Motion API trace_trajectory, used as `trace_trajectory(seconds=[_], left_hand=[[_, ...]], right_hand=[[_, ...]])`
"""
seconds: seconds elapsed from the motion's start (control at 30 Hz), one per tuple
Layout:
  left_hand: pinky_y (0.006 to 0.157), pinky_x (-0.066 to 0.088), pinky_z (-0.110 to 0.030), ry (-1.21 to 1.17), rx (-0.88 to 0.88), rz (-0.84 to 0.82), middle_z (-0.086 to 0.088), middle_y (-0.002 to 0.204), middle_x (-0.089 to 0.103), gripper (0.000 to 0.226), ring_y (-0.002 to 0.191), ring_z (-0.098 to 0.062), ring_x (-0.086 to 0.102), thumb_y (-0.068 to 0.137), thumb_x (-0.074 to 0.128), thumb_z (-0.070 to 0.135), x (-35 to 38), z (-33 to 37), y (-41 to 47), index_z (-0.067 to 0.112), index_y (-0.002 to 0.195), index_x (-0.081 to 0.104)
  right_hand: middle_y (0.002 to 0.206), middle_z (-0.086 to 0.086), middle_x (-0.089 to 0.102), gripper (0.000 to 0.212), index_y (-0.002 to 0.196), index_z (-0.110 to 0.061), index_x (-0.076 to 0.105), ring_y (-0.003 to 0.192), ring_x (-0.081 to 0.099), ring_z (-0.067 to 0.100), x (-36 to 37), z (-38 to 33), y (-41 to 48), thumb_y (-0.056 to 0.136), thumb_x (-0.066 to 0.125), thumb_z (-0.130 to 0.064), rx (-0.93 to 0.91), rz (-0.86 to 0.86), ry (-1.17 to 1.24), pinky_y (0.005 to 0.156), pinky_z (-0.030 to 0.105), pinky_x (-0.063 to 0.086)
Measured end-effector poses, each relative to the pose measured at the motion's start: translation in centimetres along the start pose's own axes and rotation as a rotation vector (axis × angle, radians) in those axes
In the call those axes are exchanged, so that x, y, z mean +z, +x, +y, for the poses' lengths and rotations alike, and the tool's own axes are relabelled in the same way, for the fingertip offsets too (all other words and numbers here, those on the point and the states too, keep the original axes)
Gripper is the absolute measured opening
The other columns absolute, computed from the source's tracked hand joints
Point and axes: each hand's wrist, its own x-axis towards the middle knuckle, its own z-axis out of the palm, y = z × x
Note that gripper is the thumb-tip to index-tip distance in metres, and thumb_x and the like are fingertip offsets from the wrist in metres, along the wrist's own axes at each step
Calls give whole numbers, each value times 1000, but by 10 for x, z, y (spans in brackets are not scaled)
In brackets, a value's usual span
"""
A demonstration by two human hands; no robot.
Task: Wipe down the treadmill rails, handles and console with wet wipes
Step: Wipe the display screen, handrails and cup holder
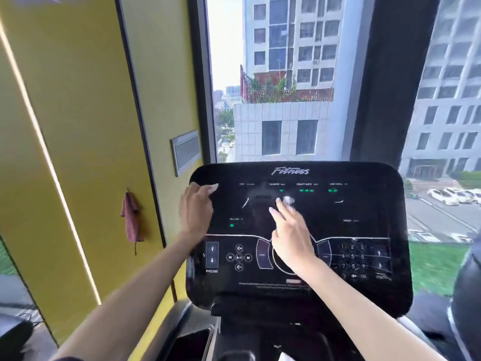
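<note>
While the left hand (pixel 195 212) rests straight-fingered on the left edge of the console (pixel 364 204), the right hand (pixel 291 235) presses a white wipe (pixel 288 200) onto its dark face with fingers outstretched. The wipe lies bunched under those fingertips, near the console's upper middle.

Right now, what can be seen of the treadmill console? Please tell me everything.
The console is a wide, glossy black panel with rounded corners, standing before a window. It shows the word Fitness on top, small green lights, then incline arrows, media buttons and a number pad lower down. The left hand rests on its left edge; the right hand presses a white wipe on its middle.
</note>
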Motion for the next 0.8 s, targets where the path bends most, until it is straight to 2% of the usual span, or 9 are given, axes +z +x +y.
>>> trace_trajectory(seconds=[0.07, 0.23, 0.37, 0.43, 0.53, 0.57, 0.63, 0.7, 0.8], left_hand=[[73, 42, -29, -41, -49, -25, -9, 95, 57, 44, 88, -27, 53, 78, 50, -15, 22, 20, -16, 6, 114, 66], [70, 50, -32, 65, 511, -223, -7, 101, 51, 57, 84, -24, 48, 70, 34, -1, 42, 45, -49, 6, 122, 57], [69, 52, -41, 53, 55, -84, -16, 98, 47, 70, 83, -30, 44, 53, 46, -28, 38, 35, -29, -3, 118, 55], [71, 49, -36, 94, 180, -115, -11, 102, 43, 67, 82, -23, 39, 55, 55, -23, 44, 55, -40, -2, 118, 53], [70, 48, -33, 228, 667, -196, -9, 101, 48, 60, 79, -20, 38, 68, 64, -7, 52, 52, -48, -1, 125, 49], [69, 49, -35, 247, 643, -185, -9, 100, 47, 67, 79, -22, 38, 63, 68, -9, 51, 43, -41, -1, 126, 47], [66, 49, -38, 208, 349, -86, -11, 98, 44, 80, 79, -23, 36, 50, 62, -21, 48, 30, -30, -2, 126, 48], [63, 49, -40, 157, 198, -40, -12, 96, 45, 70, 79, -24, 34, 58, 46, -19, 47, 37, -39, 0, 126, 51], [69, 50, -38, 228, 543, -154, -7, 94, 44, 51, 79, -22, 37, 76, 39, 0, 54, 47, -59, 4, 126, 46]], right_hand=[[126, 23, 59, 68, 114, 4, 66, 117, 58, 35, -2, 8, 9, 48, 81, 9, -33, -27, -56, 97, 51, 47], [139, 20, 50, 83, 127, 5, 56, 129, 48, 31, 7, 21, 8, 48, 81, 5, -150, -101, -184, 105, 49, 36], [142, 24, 45, 82, 132, 8, 50, 132, 43, 36, 15, 24, 5, 54, 74, 8, -182, -68, -203, 108, 53, 34], [143, 26, 42, 78, 134, 10, 47, 134, 40, 37, 19, 23, 4, 59, 67, 8, -189, -48, -219, 111, 53, 30], [144, 27, 40, 65, 135, 10, 45, 135, 38, 38, 24, 27, 3, 70, 50, 5, -220, -13, -262, 114, 52, 24], [145, 27, 38, 64, 136, 11, 43, 136, 37, 38, 25, 29, 3, 72, 46, 5, -233, -9, -274, 112, 51, 21], [145, 28, 37, 63, 137, 12, 41, 136, 36, 39, 27, 30, 3, 73, 43, 5, -249, 5, -285, 113, 52, 20], [145, 29, 37, 63, 136, 12, 41, 136, 35, 41, 30, 29, 3, 74, 43, 5, -243, 10, -279, 114, 54, 23], [145, 31, 36, 56, 136, 13, 40, 137, 34, 42, 33, 28, 3, 81, 35, 4, -237, 25, -266, 112, 53, 20]])
